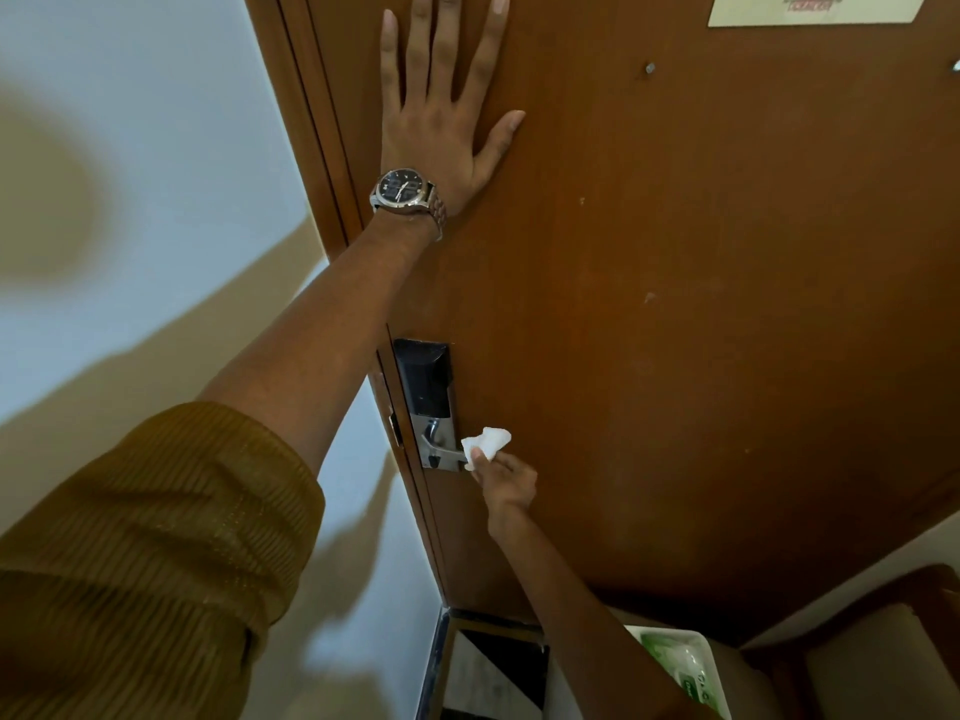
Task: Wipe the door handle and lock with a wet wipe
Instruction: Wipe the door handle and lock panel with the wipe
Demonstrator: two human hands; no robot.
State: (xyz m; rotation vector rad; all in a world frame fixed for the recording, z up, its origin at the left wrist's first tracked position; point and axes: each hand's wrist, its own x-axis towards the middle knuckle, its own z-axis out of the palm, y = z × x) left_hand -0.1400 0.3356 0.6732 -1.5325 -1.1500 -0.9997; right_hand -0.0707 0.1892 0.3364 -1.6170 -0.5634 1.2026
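A brown wooden door (675, 304) fills the view. On its left edge sits an electronic lock (425, 379) with a black upper panel and a silver plate below. The silver lever handle (445, 449) juts right from that plate. My right hand (506, 480) holds a crumpled white wet wipe (485, 443) pressed against the lever's outer end. My left hand (441, 111) lies flat on the door high above the lock, fingers spread, a metal watch on the wrist.
A pale wall (130, 252) and the door frame (311, 122) lie to the left. A white and green wet wipe pack (685, 662) sits at the bottom right, beside a wooden piece of furniture (883, 641). A paper notice (815, 7) hangs at the door's top right.
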